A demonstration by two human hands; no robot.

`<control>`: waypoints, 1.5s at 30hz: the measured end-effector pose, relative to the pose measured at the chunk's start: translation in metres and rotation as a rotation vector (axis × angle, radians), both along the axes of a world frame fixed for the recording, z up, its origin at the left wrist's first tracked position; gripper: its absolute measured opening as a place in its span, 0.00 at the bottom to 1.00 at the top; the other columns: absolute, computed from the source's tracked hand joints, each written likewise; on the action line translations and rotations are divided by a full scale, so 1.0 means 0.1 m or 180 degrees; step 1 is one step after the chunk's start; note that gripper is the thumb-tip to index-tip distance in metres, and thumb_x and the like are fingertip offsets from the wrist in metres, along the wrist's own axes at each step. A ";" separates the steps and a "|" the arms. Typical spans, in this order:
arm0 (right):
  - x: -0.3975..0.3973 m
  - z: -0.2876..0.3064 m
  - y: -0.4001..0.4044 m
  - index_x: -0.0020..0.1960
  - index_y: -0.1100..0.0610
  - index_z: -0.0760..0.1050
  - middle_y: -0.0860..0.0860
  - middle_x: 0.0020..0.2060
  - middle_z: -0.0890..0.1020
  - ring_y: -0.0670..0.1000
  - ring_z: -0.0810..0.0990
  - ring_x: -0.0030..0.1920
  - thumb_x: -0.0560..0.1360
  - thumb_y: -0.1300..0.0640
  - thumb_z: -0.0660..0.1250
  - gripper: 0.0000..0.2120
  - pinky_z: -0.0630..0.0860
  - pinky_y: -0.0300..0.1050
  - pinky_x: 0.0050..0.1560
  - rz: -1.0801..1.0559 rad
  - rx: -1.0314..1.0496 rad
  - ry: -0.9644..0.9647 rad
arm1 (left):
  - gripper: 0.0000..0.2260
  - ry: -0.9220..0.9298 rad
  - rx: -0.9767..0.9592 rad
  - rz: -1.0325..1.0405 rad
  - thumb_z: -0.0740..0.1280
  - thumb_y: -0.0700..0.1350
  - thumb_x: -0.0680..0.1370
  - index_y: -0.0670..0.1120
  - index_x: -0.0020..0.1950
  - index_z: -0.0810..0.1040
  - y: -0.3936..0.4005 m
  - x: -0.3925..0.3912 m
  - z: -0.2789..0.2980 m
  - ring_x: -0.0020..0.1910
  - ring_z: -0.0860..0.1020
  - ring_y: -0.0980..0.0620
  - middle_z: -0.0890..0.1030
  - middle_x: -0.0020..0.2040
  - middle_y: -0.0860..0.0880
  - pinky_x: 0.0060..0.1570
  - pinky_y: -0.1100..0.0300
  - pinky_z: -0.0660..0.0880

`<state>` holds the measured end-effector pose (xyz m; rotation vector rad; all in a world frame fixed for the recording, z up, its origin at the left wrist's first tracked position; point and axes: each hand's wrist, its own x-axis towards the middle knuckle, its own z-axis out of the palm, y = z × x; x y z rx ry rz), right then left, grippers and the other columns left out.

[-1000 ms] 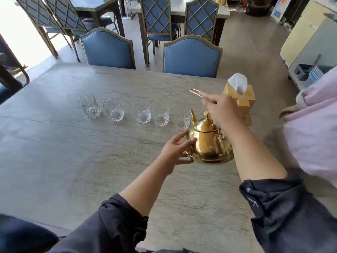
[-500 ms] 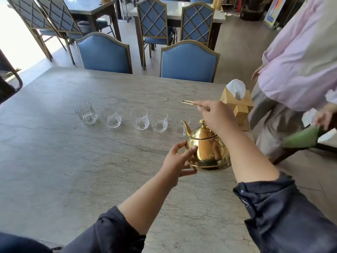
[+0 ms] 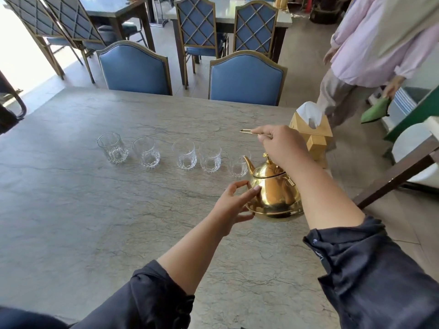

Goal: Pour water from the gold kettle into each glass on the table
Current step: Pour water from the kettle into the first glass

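Note:
The gold kettle (image 3: 273, 191) is at the right side of the marble table (image 3: 95, 210), spout pointing toward the glasses. My right hand (image 3: 282, 146) is above it, closed on its thin gold handle. My left hand (image 3: 234, 204) has its fingers spread, thumb and fingertips against the kettle's left side. Several clear cut-glass tumblers stand in a row across the table: the leftmost glass (image 3: 112, 148), others to its right, and the rightmost glass (image 3: 237, 166) just beyond the spout. All look empty.
A wooden tissue holder (image 3: 313, 134) stands at the table's right edge behind the kettle. Two blue chairs (image 3: 245, 79) are pushed in at the far side. A person in a pink top (image 3: 380, 43) stands at the right holding something green.
The view has shifted slightly. The kettle has turned a little, and my left fingers have spread more against its side. The person at the right has stepped back.

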<state>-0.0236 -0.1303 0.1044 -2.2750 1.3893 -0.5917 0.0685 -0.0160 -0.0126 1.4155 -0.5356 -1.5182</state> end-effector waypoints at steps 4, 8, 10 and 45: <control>0.04 0.02 -0.02 0.62 0.47 0.80 0.52 0.49 0.85 0.40 0.69 0.30 0.82 0.55 0.61 0.13 0.62 0.35 0.28 -0.0034 -0.0019 0.0120 | 0.25 0.0069 -0.0070 -0.0011 0.77 0.52 0.71 0.51 0.65 0.74 -0.02 0.05 -0.01 0.46 0.84 0.46 0.84 0.57 0.37 0.52 0.47 0.83; 0.09 0.03 -0.04 0.62 0.45 0.80 0.52 0.57 0.83 0.49 0.75 0.37 0.82 0.55 0.61 0.13 0.65 0.36 0.30 -0.0085 -0.0006 0.0187 | 0.28 0.0057 -0.0090 -0.0035 0.78 0.53 0.70 0.52 0.67 0.72 -0.03 0.10 -0.02 0.49 0.86 0.42 0.85 0.56 0.38 0.49 0.47 0.84; 0.12 0.04 -0.04 0.61 0.45 0.80 0.52 0.56 0.84 0.48 0.74 0.36 0.82 0.55 0.61 0.13 0.64 0.37 0.30 -0.0130 0.0011 0.0216 | 0.30 0.0070 -0.0091 -0.0065 0.78 0.53 0.70 0.52 0.69 0.72 -0.03 0.14 -0.03 0.50 0.86 0.41 0.85 0.55 0.39 0.46 0.49 0.84; 0.18 0.18 -0.08 0.62 0.47 0.80 0.53 0.60 0.82 0.56 0.80 0.52 0.82 0.56 0.60 0.14 0.69 0.43 0.41 -0.0060 0.0112 0.0507 | 0.26 0.0104 -0.0083 -0.0071 0.75 0.52 0.73 0.49 0.70 0.75 -0.03 0.12 0.11 0.56 0.83 0.36 0.84 0.55 0.41 0.52 0.47 0.83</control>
